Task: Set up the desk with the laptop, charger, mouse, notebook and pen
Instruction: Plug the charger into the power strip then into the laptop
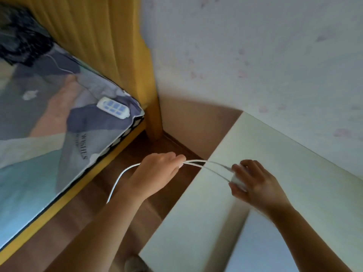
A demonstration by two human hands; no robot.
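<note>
The right hand [257, 181] covers most of the charger [238, 181]; its white cable [121, 177] vanishes behind the left forearm; the tabletop [294, 163] runs off right and near edges

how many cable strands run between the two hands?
2. Both thin white cable strands run from the left hand, which pinches them together, to the small white charger block gripped by the right hand: upper strand, lower strand.

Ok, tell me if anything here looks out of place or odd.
One thing: a white power strip with blue sockets lies on the bed's bedding, near the corner by the yellow headboard, an odd spot for it. Otherwise the left hand pinches the white cable and the right hand grips the charger block over the desk.
</note>
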